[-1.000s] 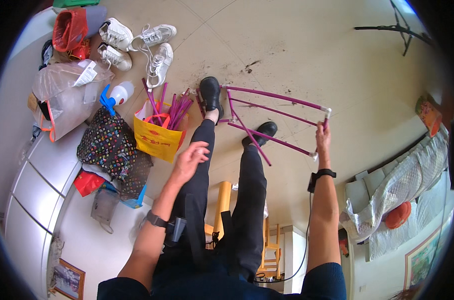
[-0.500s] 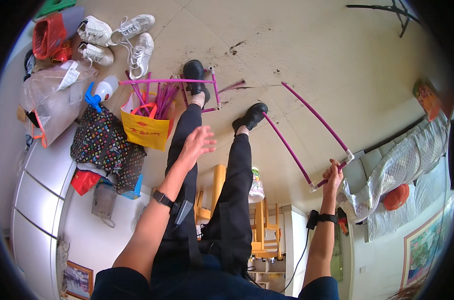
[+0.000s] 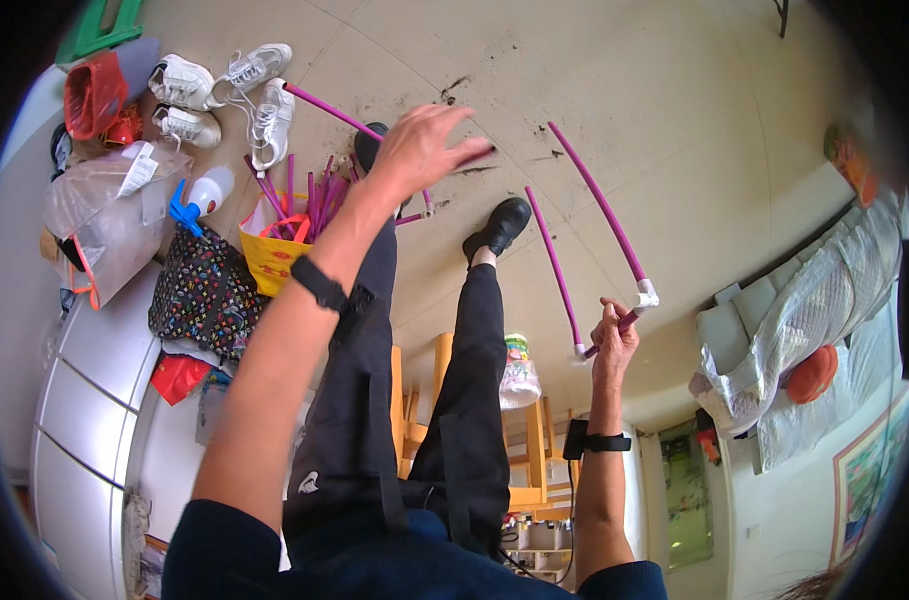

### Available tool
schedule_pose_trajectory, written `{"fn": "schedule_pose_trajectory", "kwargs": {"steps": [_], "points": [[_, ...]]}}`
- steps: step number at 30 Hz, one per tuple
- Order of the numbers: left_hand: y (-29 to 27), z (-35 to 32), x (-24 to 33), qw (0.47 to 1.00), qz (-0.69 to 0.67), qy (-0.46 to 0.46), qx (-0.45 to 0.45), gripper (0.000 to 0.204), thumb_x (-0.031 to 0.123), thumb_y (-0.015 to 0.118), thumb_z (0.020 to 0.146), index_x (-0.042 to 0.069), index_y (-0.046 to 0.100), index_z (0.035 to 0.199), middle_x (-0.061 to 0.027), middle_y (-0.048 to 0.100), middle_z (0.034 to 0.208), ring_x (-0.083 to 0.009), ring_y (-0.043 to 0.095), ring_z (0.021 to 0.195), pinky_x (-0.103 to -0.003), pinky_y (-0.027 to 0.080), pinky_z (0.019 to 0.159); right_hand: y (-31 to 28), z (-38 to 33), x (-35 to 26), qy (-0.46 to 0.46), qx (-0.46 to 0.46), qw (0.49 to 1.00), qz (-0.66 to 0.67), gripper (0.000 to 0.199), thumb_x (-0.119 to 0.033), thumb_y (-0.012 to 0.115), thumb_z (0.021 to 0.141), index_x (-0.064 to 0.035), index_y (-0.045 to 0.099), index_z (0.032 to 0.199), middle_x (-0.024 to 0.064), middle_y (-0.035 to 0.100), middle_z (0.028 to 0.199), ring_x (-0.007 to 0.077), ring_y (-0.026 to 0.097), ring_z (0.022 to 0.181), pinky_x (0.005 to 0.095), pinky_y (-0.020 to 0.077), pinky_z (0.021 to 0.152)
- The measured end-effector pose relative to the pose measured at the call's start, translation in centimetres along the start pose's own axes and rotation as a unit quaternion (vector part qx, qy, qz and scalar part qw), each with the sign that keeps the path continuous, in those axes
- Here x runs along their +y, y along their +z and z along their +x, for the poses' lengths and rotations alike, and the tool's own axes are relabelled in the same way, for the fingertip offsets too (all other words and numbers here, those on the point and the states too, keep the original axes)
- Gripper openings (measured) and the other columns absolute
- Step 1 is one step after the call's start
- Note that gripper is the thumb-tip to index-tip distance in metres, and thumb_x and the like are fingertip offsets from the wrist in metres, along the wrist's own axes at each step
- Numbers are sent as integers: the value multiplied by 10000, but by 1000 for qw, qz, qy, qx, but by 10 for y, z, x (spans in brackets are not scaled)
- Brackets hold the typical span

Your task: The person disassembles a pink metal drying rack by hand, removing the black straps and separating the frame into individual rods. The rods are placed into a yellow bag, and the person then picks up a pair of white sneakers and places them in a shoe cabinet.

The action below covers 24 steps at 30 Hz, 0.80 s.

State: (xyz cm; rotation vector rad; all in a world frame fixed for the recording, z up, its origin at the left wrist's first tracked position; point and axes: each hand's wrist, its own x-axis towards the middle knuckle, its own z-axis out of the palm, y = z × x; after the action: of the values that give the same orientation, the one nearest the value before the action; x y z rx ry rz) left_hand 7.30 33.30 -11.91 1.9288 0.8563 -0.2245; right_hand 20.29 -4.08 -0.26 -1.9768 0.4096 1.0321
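My right hand (image 3: 615,340) is closed around the short crossbar of a U-shaped frame of purple tubes. One long purple tube (image 3: 600,205) rises from a white corner fitting (image 3: 647,294) beside that hand. The other long tube (image 3: 552,265) stands in a second white joint (image 3: 580,352) on the left. My left hand (image 3: 420,145) is open, fingers apart, above my left shoe. It hides much of a second purple tube frame, whose upper tube (image 3: 330,106) sticks out to its left. Whether the fingers touch that frame cannot be seen.
A yellow bag (image 3: 267,262) full of purple tubes stands at the left, near a spray bottle (image 3: 205,195) and a patterned bag (image 3: 200,295). White sneakers (image 3: 260,85) lie behind. Wooden stools (image 3: 535,455) are near my legs. A plastic-covered sofa (image 3: 775,320) is at the right.
My left hand has moved up and forward over the second frame. My right hand has shifted left with the U-shaped frame still in its grip. The view has turned slightly.
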Motion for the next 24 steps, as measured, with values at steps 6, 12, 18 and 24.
{"fn": "schedule_pose_trajectory", "kwargs": {"steps": [6,12,18,24], "points": [[6,-2,26,793,225,-4,-566,826,389,833,594,116,519,1307,-153,590,1234,-304,508,1217,-447,376,1028,-10,-12,8,8,23,999,31,200,-171,582,943,7,630,1022,-80,361,565,17,288,483,214,215,449],[-45,-37,-11,805,470,24,-361,1119,448,861,445,174,374,1414,-187,276,1497,-345,154,1427,-615,38,1123,-33,-29,16,19,38,996,79,202,-185,582,944,-1,625,1018,-77,357,557,20,281,476,217,205,451],[-84,-55,-37,683,492,-83,-534,691,321,673,776,117,397,1376,-205,387,1399,-341,502,1187,-556,384,961,-47,-52,23,41,79,991,101,190,-178,588,940,-11,624,1021,-77,345,555,22,276,473,220,208,448],[-58,-99,-46,810,543,103,-198,522,223,600,836,80,455,1317,-100,554,1192,-245,520,1139,-444,415,920,-33,-66,15,59,51,984,158,177,-169,571,951,-15,616,1025,-89,306,555,18,258,460,211,204,437]]}}
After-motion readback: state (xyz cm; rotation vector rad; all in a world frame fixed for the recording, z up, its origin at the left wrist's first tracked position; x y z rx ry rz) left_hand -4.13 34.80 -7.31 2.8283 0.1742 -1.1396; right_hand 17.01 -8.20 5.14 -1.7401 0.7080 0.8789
